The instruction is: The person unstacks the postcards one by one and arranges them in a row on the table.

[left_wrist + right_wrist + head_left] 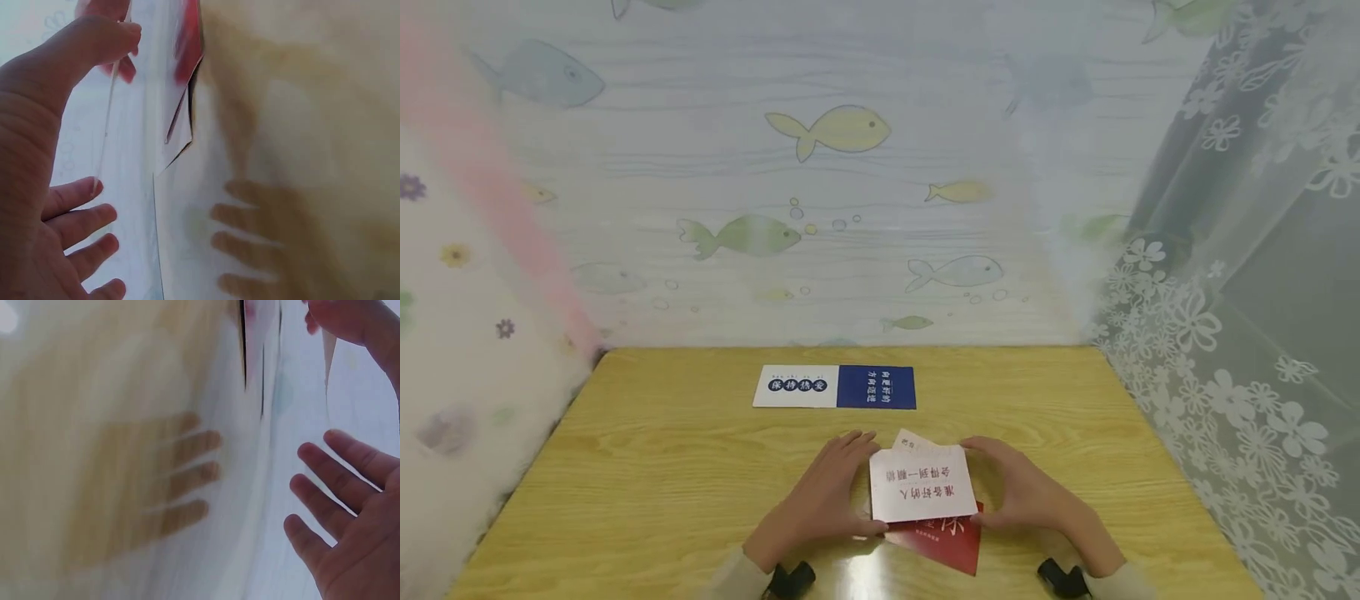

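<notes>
Between both hands, a white card [921, 504] with red printed characters is held up by its short sides. My left hand [827, 492] pinches its left end, thumb at the near corner and index finger at the far one. At the right end, my right hand [1033, 492] grips the two corners the same way. In the left wrist view, the card [107, 134] appears edge-on, apart from the tabletop, and the other fingers spread beside it. Under it lie a red card [943, 550] with white characters and another pale card [904, 439], both partly covered.
Farther back on the wood-grain table [662, 467], a white card [796, 397] and a dark blue card [876, 387] lie side by side. A fish-patterned curtain [850, 292] hangs behind the table, and lace [1195, 375] hangs along the right.
</notes>
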The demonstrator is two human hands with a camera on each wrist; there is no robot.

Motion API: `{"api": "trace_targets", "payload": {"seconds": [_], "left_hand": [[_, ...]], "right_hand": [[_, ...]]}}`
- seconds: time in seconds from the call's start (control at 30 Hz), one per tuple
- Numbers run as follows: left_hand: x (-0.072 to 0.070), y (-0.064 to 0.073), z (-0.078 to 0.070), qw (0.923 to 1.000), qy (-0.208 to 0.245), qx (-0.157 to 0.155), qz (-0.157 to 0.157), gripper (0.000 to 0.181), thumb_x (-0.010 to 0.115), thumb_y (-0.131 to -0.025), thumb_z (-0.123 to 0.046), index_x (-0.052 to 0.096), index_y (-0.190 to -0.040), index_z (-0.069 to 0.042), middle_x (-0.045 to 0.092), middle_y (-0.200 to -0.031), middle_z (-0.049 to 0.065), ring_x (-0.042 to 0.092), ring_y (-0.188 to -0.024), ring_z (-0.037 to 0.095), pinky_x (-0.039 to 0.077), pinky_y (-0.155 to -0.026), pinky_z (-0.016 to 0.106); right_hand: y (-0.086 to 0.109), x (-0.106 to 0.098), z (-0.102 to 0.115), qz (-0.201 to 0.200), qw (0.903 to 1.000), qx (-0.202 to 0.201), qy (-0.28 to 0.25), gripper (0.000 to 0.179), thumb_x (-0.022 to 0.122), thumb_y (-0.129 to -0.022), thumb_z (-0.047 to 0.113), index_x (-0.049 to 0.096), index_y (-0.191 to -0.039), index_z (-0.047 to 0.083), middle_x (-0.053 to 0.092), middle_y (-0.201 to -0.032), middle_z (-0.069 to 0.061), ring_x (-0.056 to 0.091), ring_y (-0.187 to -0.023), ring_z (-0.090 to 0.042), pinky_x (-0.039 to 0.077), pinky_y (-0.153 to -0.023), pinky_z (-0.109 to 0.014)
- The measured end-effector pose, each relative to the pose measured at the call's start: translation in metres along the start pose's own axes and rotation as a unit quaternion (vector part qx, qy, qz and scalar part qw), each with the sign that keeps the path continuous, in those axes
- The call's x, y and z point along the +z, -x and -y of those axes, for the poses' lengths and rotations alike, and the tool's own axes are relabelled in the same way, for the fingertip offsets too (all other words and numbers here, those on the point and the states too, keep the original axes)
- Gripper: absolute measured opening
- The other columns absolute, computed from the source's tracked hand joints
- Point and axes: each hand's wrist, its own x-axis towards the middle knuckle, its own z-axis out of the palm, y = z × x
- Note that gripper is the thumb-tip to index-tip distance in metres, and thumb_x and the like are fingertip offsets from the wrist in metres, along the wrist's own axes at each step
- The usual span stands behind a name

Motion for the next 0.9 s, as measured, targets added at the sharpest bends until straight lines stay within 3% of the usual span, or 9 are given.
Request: {"api": "trace_targets", "payload": {"seconds": [0.17,0.57,0.73,0.9], "left_hand": [[0.007,-0.034,0.008,0.9998,0.018,0.006,-0.002,0.104,0.09,-0.066,-0.055,0.05,-0.146,-0.004,0.042,-0.159,0.016,0.033,-0.15,0.037,0.024,-0.125,0.056],[0.015,-0.117,0.025,0.9985,0.008,-0.007,0.053,0.099,0.088,-0.072,-0.053,0.05,-0.148,-0.003,0.039,-0.161,0.017,0.028,-0.152,0.038,0.022,-0.125,0.057],[0.023,-0.14,0.034,0.997,-0.003,-0.032,0.071,0.097,0.085,-0.076,-0.054,0.047,-0.152,-0.006,0.036,-0.163,0.013,0.025,-0.154,0.036,0.022,-0.125,0.056],[0.024,-0.155,0.037,0.9944,0.003,-0.056,0.089,0.095,0.083,-0.08,-0.053,0.043,-0.155,-0.01,0.031,-0.166,0.012,0.017,-0.156,0.035,0.019,-0.127,0.055]], "right_hand": [[-0.007,-0.013,-0.018,-0.033,0.9993,-0.006,0.013,0.095,0.096,-0.064,0.023,0.051,-0.145,0.004,0.057,-0.144,-0.014,0.054,-0.133,-0.039,0.048,-0.106,-0.058],[-0.037,-0.036,-0.077,-0.035,0.9979,0.054,-0.005,0.095,0.096,-0.067,0.024,0.05,-0.148,0.006,0.052,-0.149,-0.021,0.046,-0.139,-0.045,0.039,-0.112,-0.063],[-0.053,-0.045,-0.096,-0.032,0.9971,0.067,-0.019,0.094,0.095,-0.07,0.02,0.048,-0.15,0.008,0.046,-0.154,-0.022,0.038,-0.144,-0.046,0.032,-0.117,-0.065],[-0.065,-0.053,-0.108,-0.005,0.9955,0.089,-0.03,0.093,0.093,-0.072,0.021,0.047,-0.152,0.01,0.036,-0.161,-0.021,0.026,-0.15,-0.046,0.025,-0.12,-0.065]]}}
